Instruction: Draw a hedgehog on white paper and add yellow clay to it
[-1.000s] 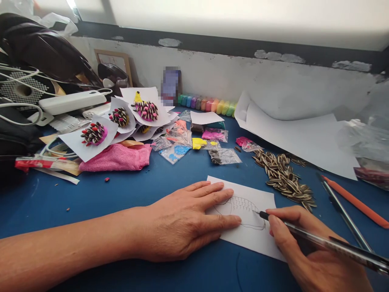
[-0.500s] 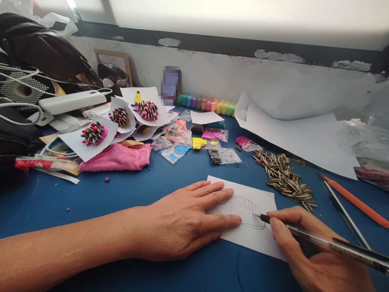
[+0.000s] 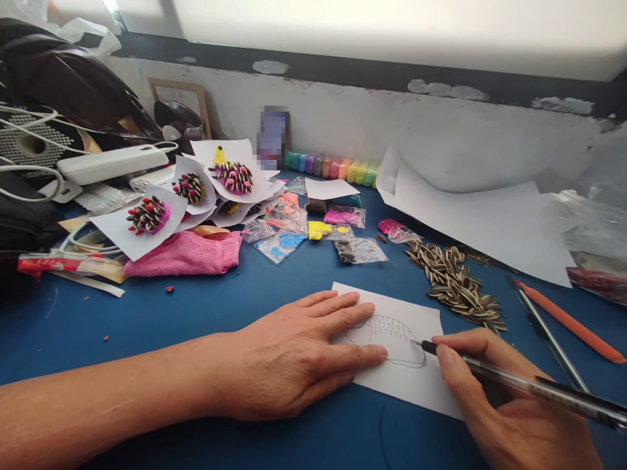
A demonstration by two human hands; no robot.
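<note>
L hand flat, fingers spread, pinning paper; R hand at 3 o'clock pinches pen, tip on drawing.

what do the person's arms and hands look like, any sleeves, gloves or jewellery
Both hands are bare: no gloves. The left hand shows no ring on its visible fingers, and its forearm is bare to the picture's edge, with no sleeve, watch or bracelet. The right hand also shows no ring or wristband; only the hand and a little of its wrist are in view, so any sleeve on that arm cannot be seen.

Pen end beyond right edge
</note>
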